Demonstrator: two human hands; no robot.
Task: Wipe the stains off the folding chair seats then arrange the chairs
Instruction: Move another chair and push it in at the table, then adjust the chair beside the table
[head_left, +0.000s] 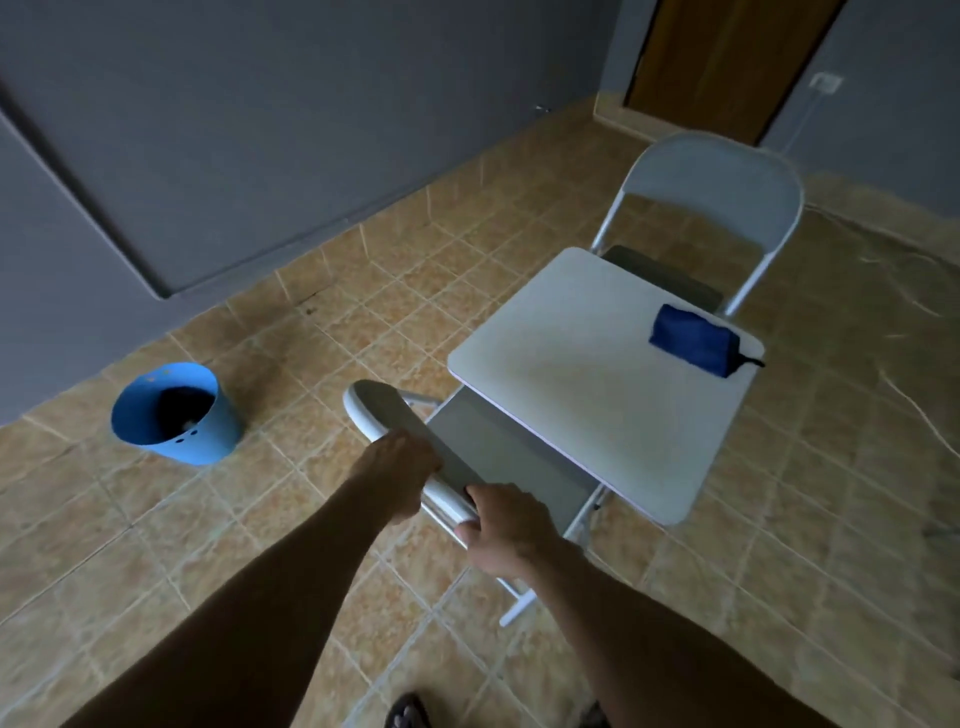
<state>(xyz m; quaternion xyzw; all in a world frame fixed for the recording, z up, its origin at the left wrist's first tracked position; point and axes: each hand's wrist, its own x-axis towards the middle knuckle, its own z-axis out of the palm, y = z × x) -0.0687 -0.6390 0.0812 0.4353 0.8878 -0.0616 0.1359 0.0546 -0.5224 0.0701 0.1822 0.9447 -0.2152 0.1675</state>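
Note:
A white folding chair (379, 410) stands just in front of me, its grey seat (509, 457) pushed partly under a small white table (587, 374). My left hand (400, 473) grips the top of its backrest from the left. My right hand (504, 530) grips the same backrest at its right end. A second white folding chair (727, 182) stands on the table's far side, facing me, its dark seat (665, 275) partly hidden by the tabletop. A folded blue cloth or pouch (693, 339) lies on the table's far right corner.
A blue bucket (171, 413) with something dark inside stands on the tiled floor to the left. Grey walls run along the left and back, and a wooden door (727, 62) is at the far right. My feet (410, 712) show at the bottom edge.

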